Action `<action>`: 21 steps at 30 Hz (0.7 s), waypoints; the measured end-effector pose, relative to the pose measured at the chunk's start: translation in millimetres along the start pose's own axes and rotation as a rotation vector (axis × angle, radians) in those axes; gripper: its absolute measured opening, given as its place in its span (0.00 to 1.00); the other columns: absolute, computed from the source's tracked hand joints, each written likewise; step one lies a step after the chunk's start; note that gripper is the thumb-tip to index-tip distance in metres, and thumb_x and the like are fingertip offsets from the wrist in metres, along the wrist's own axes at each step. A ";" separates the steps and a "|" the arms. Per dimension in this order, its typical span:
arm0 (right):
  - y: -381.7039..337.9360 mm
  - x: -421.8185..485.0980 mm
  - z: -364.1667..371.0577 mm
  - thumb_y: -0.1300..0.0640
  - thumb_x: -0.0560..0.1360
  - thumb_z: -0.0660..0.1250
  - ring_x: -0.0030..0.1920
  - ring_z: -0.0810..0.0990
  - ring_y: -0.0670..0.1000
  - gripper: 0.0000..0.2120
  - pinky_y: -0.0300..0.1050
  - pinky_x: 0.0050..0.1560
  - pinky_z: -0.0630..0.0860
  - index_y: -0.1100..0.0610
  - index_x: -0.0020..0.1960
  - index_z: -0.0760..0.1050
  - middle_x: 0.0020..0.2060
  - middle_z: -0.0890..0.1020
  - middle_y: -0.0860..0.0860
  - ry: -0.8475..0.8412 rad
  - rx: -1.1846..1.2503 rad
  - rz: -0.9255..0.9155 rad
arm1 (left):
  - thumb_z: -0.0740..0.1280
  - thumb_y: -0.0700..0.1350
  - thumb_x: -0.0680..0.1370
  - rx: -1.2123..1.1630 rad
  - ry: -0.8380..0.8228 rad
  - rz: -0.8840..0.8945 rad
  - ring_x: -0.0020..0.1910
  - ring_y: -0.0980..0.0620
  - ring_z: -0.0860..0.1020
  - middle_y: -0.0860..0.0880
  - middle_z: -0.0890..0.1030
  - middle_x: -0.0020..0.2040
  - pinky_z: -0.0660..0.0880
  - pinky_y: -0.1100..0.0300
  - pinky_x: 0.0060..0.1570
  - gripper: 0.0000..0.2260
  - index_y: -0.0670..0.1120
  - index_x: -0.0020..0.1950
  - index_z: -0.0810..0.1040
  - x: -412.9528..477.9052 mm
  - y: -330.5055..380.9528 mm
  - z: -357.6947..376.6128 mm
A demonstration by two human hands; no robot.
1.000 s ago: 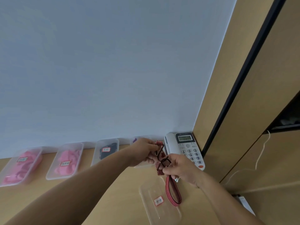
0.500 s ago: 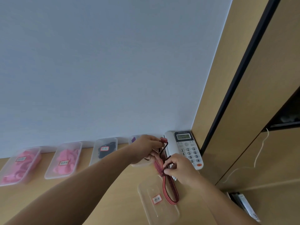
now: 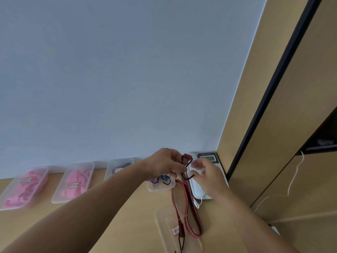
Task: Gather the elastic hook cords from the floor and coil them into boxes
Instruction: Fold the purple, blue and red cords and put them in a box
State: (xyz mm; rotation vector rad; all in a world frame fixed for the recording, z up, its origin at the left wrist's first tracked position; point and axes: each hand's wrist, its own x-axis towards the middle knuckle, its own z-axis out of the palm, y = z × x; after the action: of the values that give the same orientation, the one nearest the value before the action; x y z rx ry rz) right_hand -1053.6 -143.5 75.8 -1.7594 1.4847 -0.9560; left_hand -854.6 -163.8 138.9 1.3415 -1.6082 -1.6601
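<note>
step: coiling | left hand pinches cord top, loop dangling below fingers | right hand spread, holding nothing | next, I'd guess: grab loop, fold into box

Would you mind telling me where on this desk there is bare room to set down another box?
The bare desk between the left forearm and the clear labelled tray, in front of the open box, is free. Toward the corner it is crowded: left hand, red cord, right hand and telephone sit close together.
</note>
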 end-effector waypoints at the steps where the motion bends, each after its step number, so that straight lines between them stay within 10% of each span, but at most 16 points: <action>1: -5.0 3.4 -1.2 0.58 0.74 0.72 0.48 0.75 0.32 0.17 0.31 0.49 0.71 0.39 0.54 0.73 0.52 0.79 0.38 -0.015 0.062 -0.001 | 0.75 0.37 0.72 -0.007 -0.015 0.016 0.39 0.47 0.82 0.38 0.83 0.44 0.79 0.59 0.41 0.11 0.38 0.52 0.80 -1.5 4.0 -0.9; 5: -22.3 11.9 -1.9 0.57 0.77 0.69 0.57 0.81 0.49 0.14 0.42 0.58 0.77 0.48 0.62 0.76 0.57 0.82 0.45 -0.194 0.368 -0.034 | 0.75 0.38 0.72 -0.064 -0.077 0.088 0.44 0.45 0.82 0.33 0.83 0.48 0.80 0.58 0.44 0.15 0.33 0.55 0.78 -5.4 23.4 -1.5; 12: -53.0 9.4 1.2 0.60 0.81 0.63 0.36 0.79 0.56 0.08 0.48 0.40 0.78 0.59 0.47 0.80 0.35 0.81 0.58 -0.084 0.695 -0.025 | 0.73 0.41 0.76 -0.017 0.108 0.229 0.37 0.46 0.85 0.38 0.86 0.41 0.81 0.58 0.38 0.07 0.38 0.47 0.77 -9.6 47.9 -17.0; 21: -70.8 7.0 -5.3 0.60 0.81 0.62 0.29 0.74 0.50 0.10 0.41 0.33 0.72 0.65 0.45 0.75 0.32 0.81 0.55 -0.086 0.666 -0.056 | 0.69 0.47 0.80 0.223 0.171 0.230 0.33 0.47 0.84 0.45 0.85 0.36 0.80 0.58 0.34 0.10 0.41 0.46 0.73 -14.9 58.5 -27.5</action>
State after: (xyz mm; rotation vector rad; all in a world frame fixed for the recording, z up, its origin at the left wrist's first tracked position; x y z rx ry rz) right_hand -1020.3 -139.2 138.7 -1.3300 0.9115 -1.2115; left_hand -841.7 -176.3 202.7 1.3059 -1.8080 -1.2285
